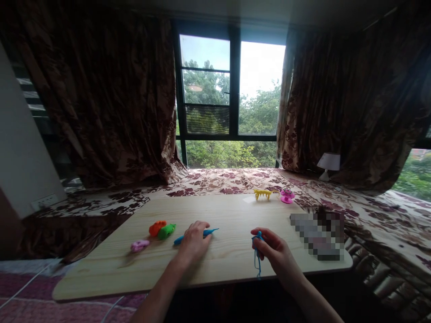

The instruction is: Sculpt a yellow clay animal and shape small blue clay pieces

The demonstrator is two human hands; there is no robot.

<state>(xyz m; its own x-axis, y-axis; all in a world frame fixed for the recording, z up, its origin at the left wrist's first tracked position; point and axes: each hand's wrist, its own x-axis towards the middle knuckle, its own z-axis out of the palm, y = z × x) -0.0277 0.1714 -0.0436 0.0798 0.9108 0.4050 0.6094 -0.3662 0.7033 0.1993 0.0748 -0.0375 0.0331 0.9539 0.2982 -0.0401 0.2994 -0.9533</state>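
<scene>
A blue roll of modelling clay (178, 240), thick at the left and drawn to a thin tip at the right, lies on the light wooden table (229, 264). Across its middle rests my left hand (195, 240), palm down with the fingers stretched out, hiding part of it. Just above the tabletop, near its front edge, my right hand (272, 249) pinches a thin blue clay piece (257, 255) between thumb and fingers. Slender strands of it dangle below the fingertips.
Orange (156, 228), green (166, 231) and pink clay lumps (139, 245) sit at the left. Toward the back stand a yellow legged clay figure (262, 194) and a pink stand with dots (287, 196). A blurred-out object (318, 235) lies at the right edge.
</scene>
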